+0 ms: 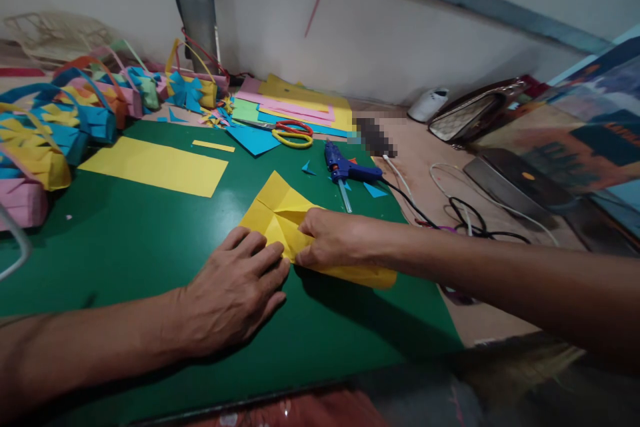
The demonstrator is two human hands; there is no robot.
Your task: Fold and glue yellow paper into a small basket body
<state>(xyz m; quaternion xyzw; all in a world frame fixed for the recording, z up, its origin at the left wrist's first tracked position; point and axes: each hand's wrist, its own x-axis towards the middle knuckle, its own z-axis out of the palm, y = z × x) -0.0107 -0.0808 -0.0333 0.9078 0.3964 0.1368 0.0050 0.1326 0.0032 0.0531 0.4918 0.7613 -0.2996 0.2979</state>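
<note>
A creased sheet of yellow paper (274,197) lies at an angle on the green board, partly folded, its right end lifted off the surface. My left hand (243,290) rests at its near left edge, palm down, fingers stretched out and pressing the paper. My right hand (333,237) reaches in from the right, its thumb and fingers closed on a fold near the middle. The right hand and forearm hide part of the paper. Beyond the sheet lies a blue glue gun (345,165) with a clear glue stick.
Several coloured paper baskets (95,110) stand at the left. A flat yellow sheet (155,165) and a narrow strip (214,145) lie on the green board (150,240). Scissors (295,133) rest by stacked paper (305,101). Cables (470,213) and a handbag (473,113) are at the right.
</note>
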